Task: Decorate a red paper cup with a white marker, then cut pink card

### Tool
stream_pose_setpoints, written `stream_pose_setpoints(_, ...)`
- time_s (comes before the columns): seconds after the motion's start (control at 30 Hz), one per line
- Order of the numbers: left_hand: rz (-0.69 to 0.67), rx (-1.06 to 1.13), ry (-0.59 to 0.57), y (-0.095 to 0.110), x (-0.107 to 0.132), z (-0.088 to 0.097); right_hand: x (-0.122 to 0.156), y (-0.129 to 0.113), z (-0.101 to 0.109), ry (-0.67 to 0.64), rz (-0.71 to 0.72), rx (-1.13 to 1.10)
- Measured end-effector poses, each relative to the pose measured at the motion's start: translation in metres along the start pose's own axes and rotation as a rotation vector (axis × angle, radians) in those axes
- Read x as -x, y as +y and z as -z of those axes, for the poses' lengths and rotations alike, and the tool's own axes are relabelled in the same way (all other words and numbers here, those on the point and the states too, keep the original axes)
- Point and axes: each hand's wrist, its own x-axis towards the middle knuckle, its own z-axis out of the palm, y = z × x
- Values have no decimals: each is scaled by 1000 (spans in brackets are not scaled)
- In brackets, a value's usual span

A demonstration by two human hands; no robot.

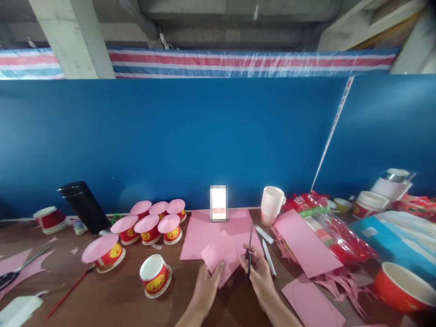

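My left hand [208, 282] pinches the lower edge of a pink paper square [220, 255] with a circle drawn on it, holding it just above the brown table [112, 299]. My right hand [259, 271] is wrapped round the handles of a pair of scissors [250, 247], whose blades point up and away beside the paper's right edge. A larger pink sheet [204, 227] lies flat on the table behind the held piece.
Several red paper cups capped with pink discs [150, 223] stand at left, one uncapped cup [155, 275] nearer. A black flask [85, 205], white cup stack [271, 204], two white pens [268, 247], pink sheets and scraps [306, 245], a red bowl [402, 286] and another pair of scissors [13, 273] surround me.
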Motion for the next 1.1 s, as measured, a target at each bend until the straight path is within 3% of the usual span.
stream_pose_setpoints(0.23, -85, -21, -110, 0, -1, -1, -1, 3, 0, -54, -8, -29)
stream_pose_setpoints(0.77, -252, -149, -29, 5, 7, -7, 6, -8, -2, -79, 38, 31)
stream_pose_setpoints(1.1, -272, -164, 5, 3, 9, -7, 8, -11, -3, -104, 28, 45)
